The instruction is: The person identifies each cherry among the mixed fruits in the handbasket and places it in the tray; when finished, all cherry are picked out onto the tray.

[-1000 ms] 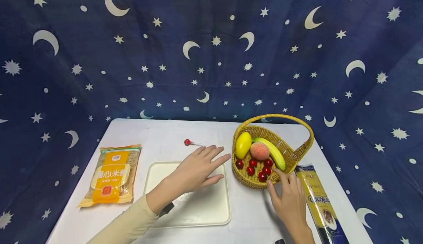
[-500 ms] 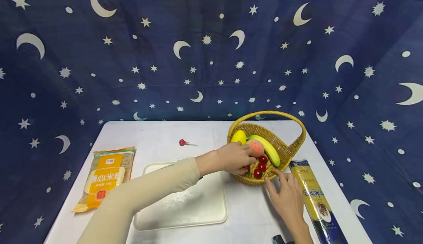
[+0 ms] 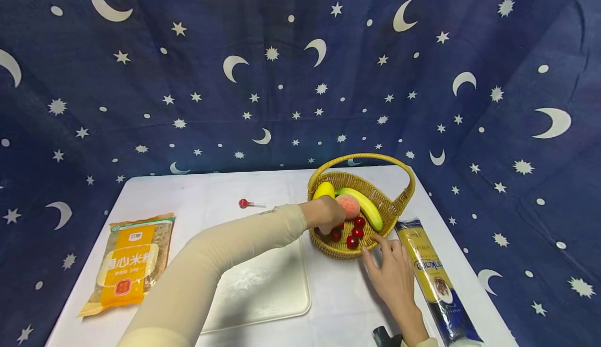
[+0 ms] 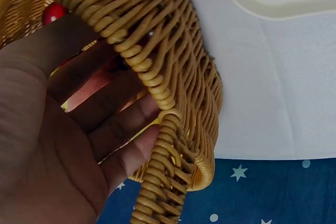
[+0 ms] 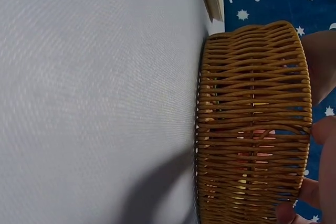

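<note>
In the head view my left hand [image 3: 328,215] reaches down into a wicker basket [image 3: 343,253], among the red cherries [image 3: 352,241] and beside a peach [image 3: 348,206]. The left wrist view shows the fingers [image 4: 113,106] passing behind the woven rim; their tips are hidden, so whether they pinch a cherry does not show. A yellow lemon [image 3: 324,189] and a banana [image 3: 367,208] lie behind in the basket. My right hand [image 3: 392,274] holds the basket's near right rim with thumb and fingertips, seen close against the weave [image 5: 252,119] in the right wrist view.
A pale tray [image 3: 263,289] lies under my left forearm. To its left is an orange bag of rice noodles [image 3: 129,263]; a red lollipop [image 3: 243,203] lies behind the tray. A long pasta packet [image 3: 434,279] lies right of my right hand. The basket handle [image 3: 366,155] arches up.
My left hand has moved right from above the tray into the basket and down among the cherries. The right hand stays at the rim. The head view has shifted right.
</note>
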A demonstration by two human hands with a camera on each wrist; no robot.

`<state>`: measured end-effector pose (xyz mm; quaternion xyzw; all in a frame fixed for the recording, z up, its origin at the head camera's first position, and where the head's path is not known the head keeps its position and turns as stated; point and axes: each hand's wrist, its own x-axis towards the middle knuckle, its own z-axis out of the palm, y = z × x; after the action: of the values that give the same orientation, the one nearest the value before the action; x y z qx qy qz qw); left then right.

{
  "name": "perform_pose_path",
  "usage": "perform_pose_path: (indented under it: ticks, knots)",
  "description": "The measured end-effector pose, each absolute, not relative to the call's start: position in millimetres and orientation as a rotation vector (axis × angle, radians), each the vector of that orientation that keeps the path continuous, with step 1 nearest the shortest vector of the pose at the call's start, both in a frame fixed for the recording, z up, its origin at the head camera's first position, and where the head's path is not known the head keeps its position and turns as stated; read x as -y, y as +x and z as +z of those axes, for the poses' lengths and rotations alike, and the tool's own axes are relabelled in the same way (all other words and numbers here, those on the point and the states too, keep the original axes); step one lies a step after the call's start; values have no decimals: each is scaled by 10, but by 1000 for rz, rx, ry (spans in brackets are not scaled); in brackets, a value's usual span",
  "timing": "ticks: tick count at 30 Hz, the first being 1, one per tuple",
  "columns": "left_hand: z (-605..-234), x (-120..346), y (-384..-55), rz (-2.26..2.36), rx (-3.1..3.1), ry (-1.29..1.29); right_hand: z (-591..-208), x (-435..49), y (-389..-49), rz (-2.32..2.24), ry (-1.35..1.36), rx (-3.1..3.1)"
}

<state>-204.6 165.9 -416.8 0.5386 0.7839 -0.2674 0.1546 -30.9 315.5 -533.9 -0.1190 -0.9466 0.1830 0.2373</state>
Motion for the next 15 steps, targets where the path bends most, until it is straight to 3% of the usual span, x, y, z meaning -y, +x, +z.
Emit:
perform_pose_path:
  ticks: [15]
  knots:
    - [-4410,-1671,-2003,-1006,-2260,1608,-5386,-3140,-333,528,-319,2592]
